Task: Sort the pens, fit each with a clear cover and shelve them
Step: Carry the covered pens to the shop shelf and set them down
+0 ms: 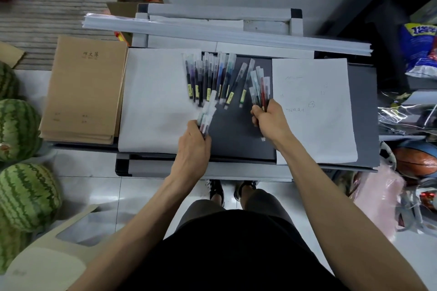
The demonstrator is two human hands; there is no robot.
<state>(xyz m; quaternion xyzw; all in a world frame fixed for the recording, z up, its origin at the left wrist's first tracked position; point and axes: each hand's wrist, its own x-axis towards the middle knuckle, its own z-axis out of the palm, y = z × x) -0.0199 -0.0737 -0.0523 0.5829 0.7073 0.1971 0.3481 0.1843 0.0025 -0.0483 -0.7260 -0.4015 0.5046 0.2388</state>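
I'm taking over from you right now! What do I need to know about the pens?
Left hand grips a small bunch of pens. Right hand grips a second bunch. A row of loose pens lies fanned across the dark table and a white sheet. Sorting is underway. Left to do: finish sorting, fit covers, shelve. No pens are on a shelf in view.

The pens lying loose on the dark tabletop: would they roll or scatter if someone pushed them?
Probably yes: the pens look slim and round, lying fanned on the smooth tabletop, so a nudge would likely scatter them. They seem light, since the left hand and right hand each hold several at once.
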